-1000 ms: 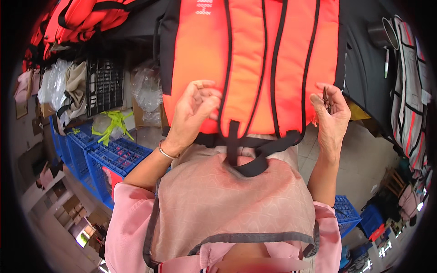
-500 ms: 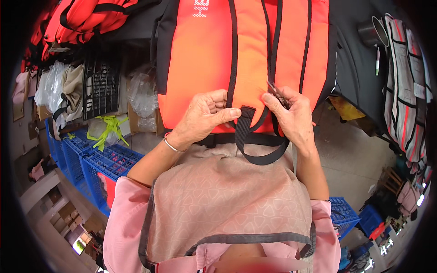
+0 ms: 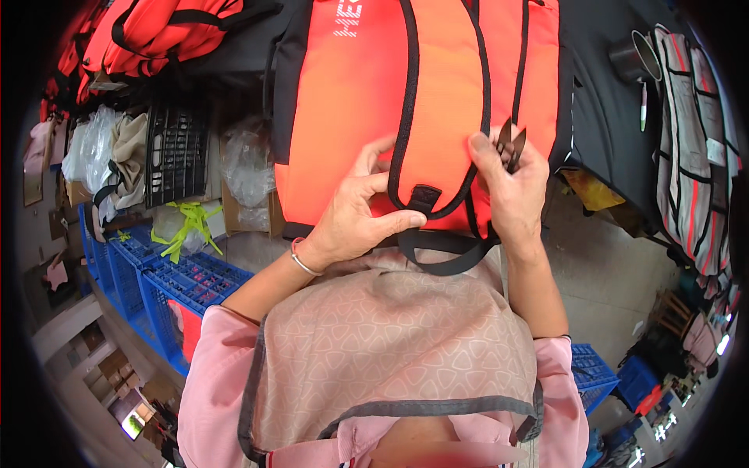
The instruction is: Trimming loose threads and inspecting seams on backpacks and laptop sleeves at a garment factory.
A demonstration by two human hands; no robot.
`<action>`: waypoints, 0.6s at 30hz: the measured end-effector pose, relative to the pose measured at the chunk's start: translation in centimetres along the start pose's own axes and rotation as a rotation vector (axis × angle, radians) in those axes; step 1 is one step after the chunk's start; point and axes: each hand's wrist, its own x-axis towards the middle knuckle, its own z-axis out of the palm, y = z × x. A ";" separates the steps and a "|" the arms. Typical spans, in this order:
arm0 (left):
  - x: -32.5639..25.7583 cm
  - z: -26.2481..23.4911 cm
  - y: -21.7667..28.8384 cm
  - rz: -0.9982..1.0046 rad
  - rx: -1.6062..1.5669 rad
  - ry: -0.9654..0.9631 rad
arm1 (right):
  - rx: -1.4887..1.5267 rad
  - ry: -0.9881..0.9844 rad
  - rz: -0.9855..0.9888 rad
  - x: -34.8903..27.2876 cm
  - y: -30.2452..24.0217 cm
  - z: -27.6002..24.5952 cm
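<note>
An orange-red backpack with black edging lies in front of me. Its padded shoulder strap points toward me and ends in a black webbing loop. My left hand grips the strap's lower left edge, thumb on top near the black stitched patch and fingers partly hidden beneath. At the strap's right edge, my right hand holds small dark thread snips in its curled fingers, blades pointing up and slightly apart. The right thumb and forefinger are at the strap's edge.
More orange-red bags lie at the far left. Blue plastic crates stand at my left, below a black crate and plastic bags. Grey bags with black trim hang over the dark table's right side, near a metal cup.
The snips have swung upright in my right hand, their blades now plainly showing. The strap has shifted and bowed to the right, and my left hand has moved slightly right and down.
</note>
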 end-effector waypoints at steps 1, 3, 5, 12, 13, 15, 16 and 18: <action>0.3 0.1 0.1 0.280 0.385 0.086 | 0.054 -0.025 0.045 0.4 -0.5 -0.1; 1.4 0.6 0.7 0.429 0.441 0.149 | 0.110 -0.042 0.085 1.2 -0.5 -0.2; 2.6 0.3 0.8 0.578 0.489 0.206 | 0.188 -0.094 0.112 1.7 1.4 0.4; 5.3 -1.5 -1.3 0.885 0.891 -0.031 | -0.192 -0.208 0.204 1.4 1.7 -1.1; 5.5 -1.6 -1.9 0.898 0.894 -0.022 | -0.273 -0.097 0.033 0.8 1.6 -1.2; 6.0 -1.7 -2.7 0.911 0.891 -0.018 | -0.348 0.018 -0.111 -0.5 0.3 -1.7; 6.2 -1.7 -2.9 0.908 0.857 -0.005 | -0.352 0.022 -0.107 -1.0 0.2 -1.8; 6.5 -1.6 -2.8 0.910 0.822 0.009 | -0.456 -0.020 -0.290 -1.3 0.0 -2.1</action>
